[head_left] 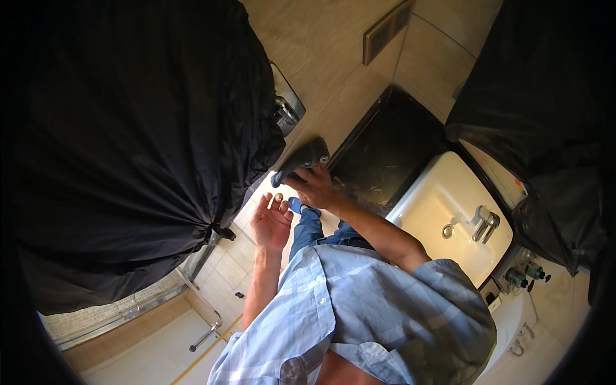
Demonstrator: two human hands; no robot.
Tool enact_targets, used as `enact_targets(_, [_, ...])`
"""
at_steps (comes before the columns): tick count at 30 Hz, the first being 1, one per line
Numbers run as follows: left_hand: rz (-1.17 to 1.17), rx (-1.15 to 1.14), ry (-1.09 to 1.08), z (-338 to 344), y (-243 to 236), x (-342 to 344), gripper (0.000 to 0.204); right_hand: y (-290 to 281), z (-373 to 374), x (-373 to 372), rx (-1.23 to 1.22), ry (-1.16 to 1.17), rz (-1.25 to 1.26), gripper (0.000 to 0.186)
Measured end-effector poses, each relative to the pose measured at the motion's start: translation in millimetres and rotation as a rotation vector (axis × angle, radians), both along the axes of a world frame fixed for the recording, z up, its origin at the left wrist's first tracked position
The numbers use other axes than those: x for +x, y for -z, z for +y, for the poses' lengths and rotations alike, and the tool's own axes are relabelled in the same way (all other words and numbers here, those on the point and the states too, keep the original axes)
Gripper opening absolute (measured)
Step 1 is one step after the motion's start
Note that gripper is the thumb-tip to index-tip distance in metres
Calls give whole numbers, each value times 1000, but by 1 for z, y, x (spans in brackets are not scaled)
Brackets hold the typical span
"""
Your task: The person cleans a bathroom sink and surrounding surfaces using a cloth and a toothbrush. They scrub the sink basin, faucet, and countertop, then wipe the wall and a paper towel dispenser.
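Note:
My right hand is closed on a dark grey, elongated, soft-looking item with a small shiny piece at its upper end, just left of a glossy black counter. My left hand is lower and to the left, palm up, fingers loosely bent and apart. It is below the grey item; whether its fingertips touch anything small is unclear. A large black draped cover, gathered in a knot, lies to the left of both hands.
A white basin with a chrome tap sits right. Another black cover hangs upper right. A chrome fixture is on the wall. Green bottles stand lower right; a white tub is lower left.

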State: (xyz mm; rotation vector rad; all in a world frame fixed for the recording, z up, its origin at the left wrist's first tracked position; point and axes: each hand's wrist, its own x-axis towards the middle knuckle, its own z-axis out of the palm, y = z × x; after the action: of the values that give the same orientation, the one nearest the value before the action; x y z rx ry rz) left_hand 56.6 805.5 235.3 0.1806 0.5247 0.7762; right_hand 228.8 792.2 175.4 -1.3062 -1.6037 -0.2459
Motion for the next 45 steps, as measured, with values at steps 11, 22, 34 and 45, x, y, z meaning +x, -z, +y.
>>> enact_targets(11, [13,-77,41,6,8,26,25,8,5,2,-2,79,103,31])
enact_targets(22, [162,-288,8,5,52,29,18,115,-29,-38,-478,171,686,73])
enact_targets(34, [121,-120,2,8,27,35,19,115,18,-39,-345,479,1139,67])
enact_targets(45, [187,-216,123,-1,54,42,18,89,79,131,-260,658,1459,52])
